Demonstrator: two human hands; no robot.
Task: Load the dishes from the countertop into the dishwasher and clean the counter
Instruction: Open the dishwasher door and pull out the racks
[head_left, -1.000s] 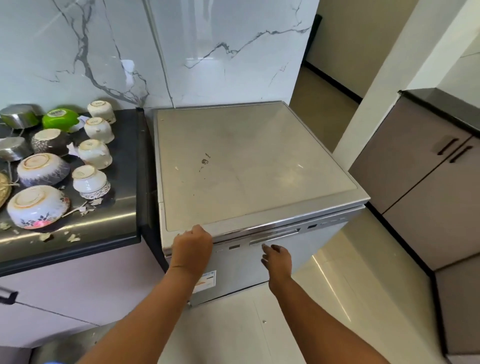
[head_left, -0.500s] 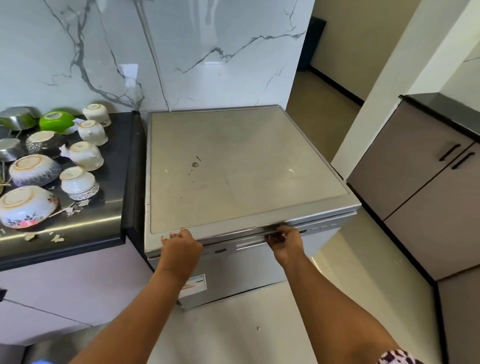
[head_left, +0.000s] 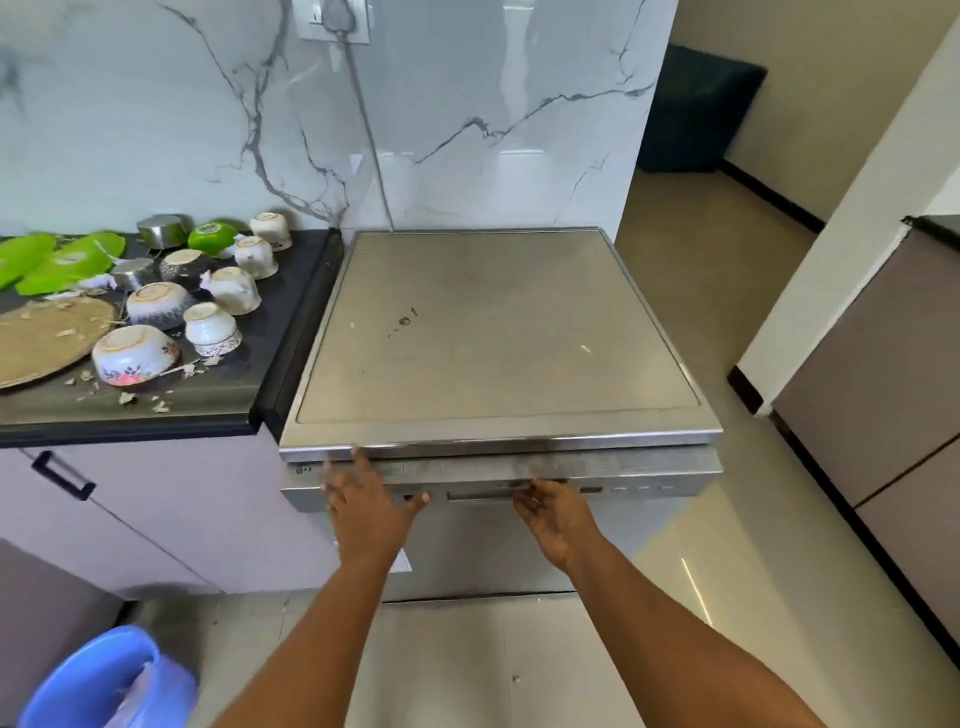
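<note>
The silver dishwasher (head_left: 493, 338) stands right of the dark countertop (head_left: 218, 410). Its door (head_left: 493, 551) leans out slightly at the top. My right hand (head_left: 550, 514) grips the door's handle recess (head_left: 478, 496) with curled fingers. On the door's upper left rests my left hand (head_left: 363, 499), blurred, fingers spread. Upside-down dishes sit on the counter: a floral bowl (head_left: 136, 353), a white cup (head_left: 212, 328), a green bowl (head_left: 212, 236), a steel bowl (head_left: 161, 228), green leaf-shaped plates (head_left: 62, 262) and a round brown plate (head_left: 41, 338). Scraps (head_left: 140, 400) lie near the counter's front.
A blue bucket (head_left: 104, 680) stands on the floor at lower left. Grey cabinets (head_left: 883, 415) line the right side, with tiled floor (head_left: 727, 545) between them and the dishwasher. A cable (head_left: 363, 114) runs down the marble wall from a socket. Under the counter is a cupboard handle (head_left: 62, 475).
The view has pulled back and more of the counter shows. The door's top edge has come out a little. My left hand slid from the top edge down onto the door front.
</note>
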